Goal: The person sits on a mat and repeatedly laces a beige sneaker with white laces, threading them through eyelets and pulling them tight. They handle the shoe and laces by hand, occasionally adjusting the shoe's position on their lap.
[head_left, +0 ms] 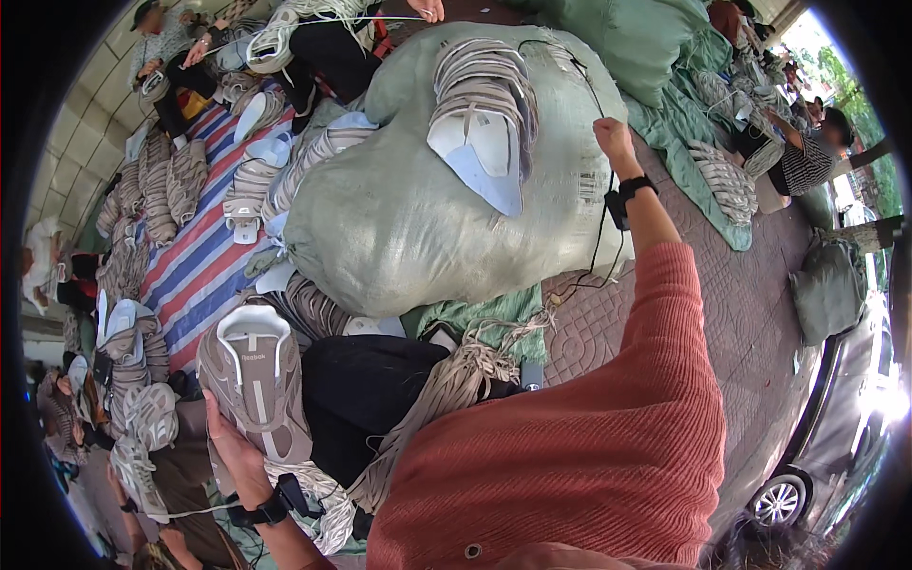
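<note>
My left hand (237, 454) grips a taupe shoe upper (255, 375) by its lower side, above my lap. The upper has a white collar lining and a pale stripe down its back. Out to the upper right, my right hand (616, 144) is closed in a fist in front of a big pale green sack (380, 218); whatever its fingers hold cannot be made out. A black cord (600, 233) hangs near that wrist. Across my dark-clothed lap lies a hank of beige laces (442, 399), and white laces (328, 503) bunch below the left hand.
A nested stack of shoe uppers (489, 114) lies on the sack. More stacked uppers (171, 180) cover a striped sheet (204, 261) at left. A co-worker's hand (427, 9) draws a lace at the top. Other people sit around; a parked car (817, 446) stands at right.
</note>
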